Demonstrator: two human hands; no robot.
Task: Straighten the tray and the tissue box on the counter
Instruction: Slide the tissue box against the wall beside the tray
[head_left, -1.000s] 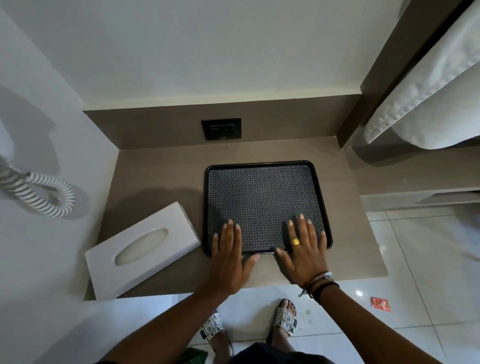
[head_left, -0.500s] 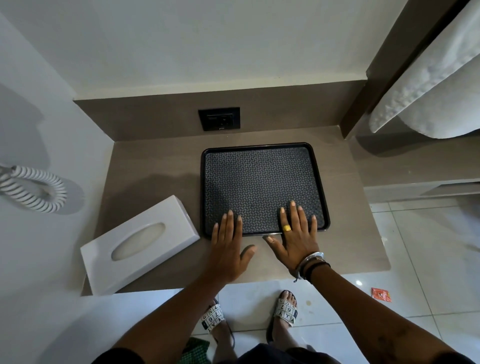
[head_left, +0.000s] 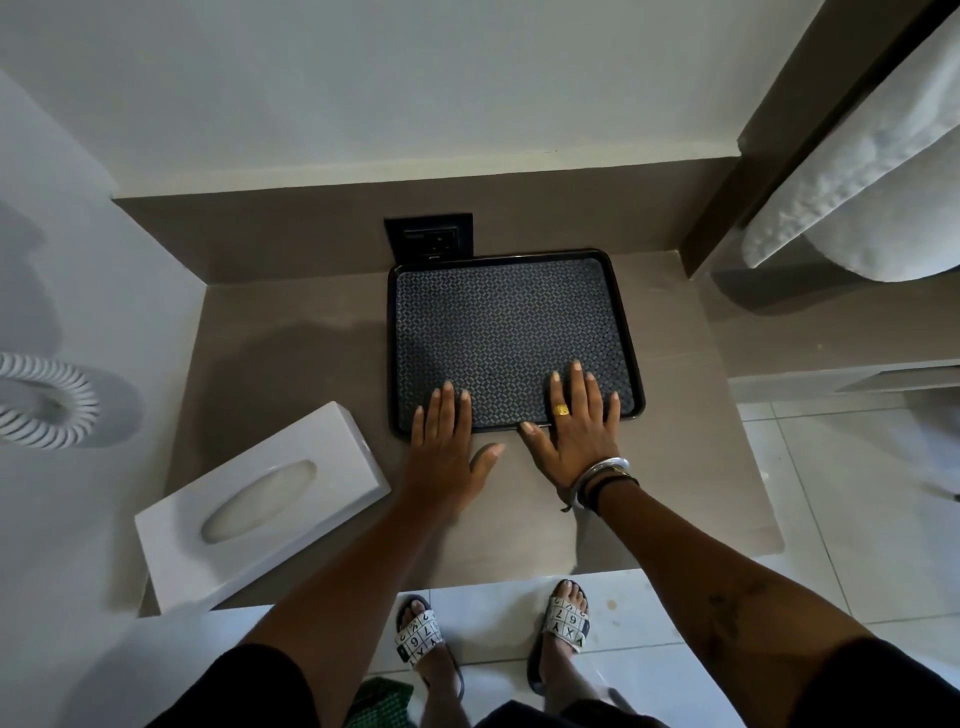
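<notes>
Squarely, black patterned tray (head_left: 511, 322) sits against backsplash (head_left: 311, 234).

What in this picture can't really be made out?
Head view only:
- Near rim of the black patterned tray: parts hidden under the left hand and right hand.
- White rectangular tissue box: tissue inside its oval slot too blurred to tell.
- White coiled cord: cut off by the left edge.
- Black wall socket: details too small and dark.
</notes>
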